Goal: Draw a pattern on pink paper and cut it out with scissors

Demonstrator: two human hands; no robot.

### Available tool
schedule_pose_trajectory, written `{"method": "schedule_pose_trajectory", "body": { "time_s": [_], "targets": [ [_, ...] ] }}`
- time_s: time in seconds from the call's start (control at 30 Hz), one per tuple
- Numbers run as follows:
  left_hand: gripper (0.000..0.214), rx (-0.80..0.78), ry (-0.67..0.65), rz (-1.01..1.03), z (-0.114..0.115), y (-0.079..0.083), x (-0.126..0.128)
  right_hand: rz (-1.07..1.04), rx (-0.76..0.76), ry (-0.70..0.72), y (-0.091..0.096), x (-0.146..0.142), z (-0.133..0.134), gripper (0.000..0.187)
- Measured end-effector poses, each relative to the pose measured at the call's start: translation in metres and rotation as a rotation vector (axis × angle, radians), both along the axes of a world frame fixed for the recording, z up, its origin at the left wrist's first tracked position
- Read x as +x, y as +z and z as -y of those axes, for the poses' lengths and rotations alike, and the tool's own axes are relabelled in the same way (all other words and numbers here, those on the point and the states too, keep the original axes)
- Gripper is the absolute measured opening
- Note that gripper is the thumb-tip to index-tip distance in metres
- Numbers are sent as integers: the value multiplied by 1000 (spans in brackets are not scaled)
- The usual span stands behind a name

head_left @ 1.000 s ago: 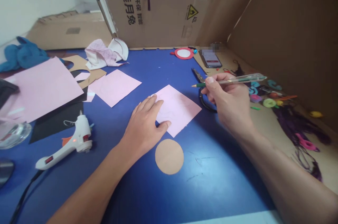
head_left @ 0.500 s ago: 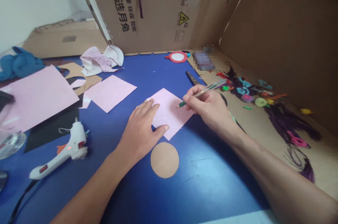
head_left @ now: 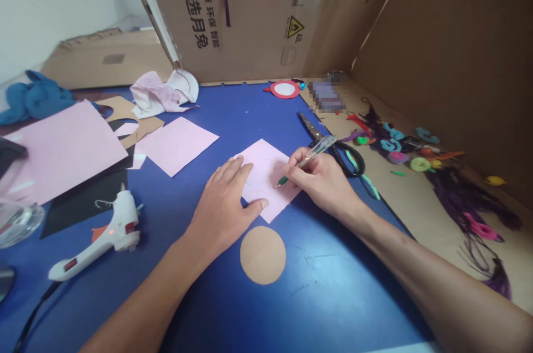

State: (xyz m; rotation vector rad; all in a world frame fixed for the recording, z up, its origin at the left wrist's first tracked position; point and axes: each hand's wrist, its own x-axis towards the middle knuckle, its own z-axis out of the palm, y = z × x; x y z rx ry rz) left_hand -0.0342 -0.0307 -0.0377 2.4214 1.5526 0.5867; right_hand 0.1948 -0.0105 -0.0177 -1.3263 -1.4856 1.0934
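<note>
nearest, a brown disc [head_left: 263,255] lies flat on the blue tabletop [head_left: 333,292], just below the sheet and near the thumb of the left hand. off to the left is a white glue gun [head_left: 119,225], its cord trailing toward the near edge.

past the disc, the left hand [head_left: 225,197] is laid flat, palm down, the thumb spread away from the fingers and gripping nothing. its fingertips and thumb rest on the left side of a pink sheet [head_left: 266,178], so the sheet sticks out to the right from under them, between the two hands. the right hand [head_left: 322,178] is over the right corner of that sheet, its fingers closed together round a clear pen [head_left: 316,152]. the pen's green tip points down at the middle of the sheet (faint lines show there, though whether the tip touches is hard to tell).

just beyond the right hand lie black scissors [head_left: 313,130], blades pointing away. a second sheet [head_left: 179,145], also pink, lies past the left hand. farther back are a crumpled cloth [head_left: 156,95], a red-rimmed oval [head_left: 285,89] and, upright behind everything, printed cardboard [head_left: 250,36].
</note>
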Motion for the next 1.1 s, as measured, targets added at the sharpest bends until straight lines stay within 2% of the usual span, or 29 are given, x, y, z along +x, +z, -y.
{"method": "schedule_pose_trajectory", "body": {
  "time_s": [0.17, 0.37, 0.43, 0.57, 1.1],
  "targets": [
    [67, -17, 11, 21, -1, 2, -1, -6, 19, -16, 2, 1, 0, 16],
    [58, 19, 147, 91, -10, 14, -13, -93, 112, -267, 9, 15, -8, 22],
    [56, 37, 193, 117, -11, 17, -17, -129, 130, -309, 11, 20, -10, 24],
    [57, 44, 240, 156, -12, 18, -20, -186, 147, -330, 14, 25, -11, 26],
    [55, 45, 214, 139, -14, 10, -23, -154, 245, -393, 22, 35, -17, 28]
  ]
}}
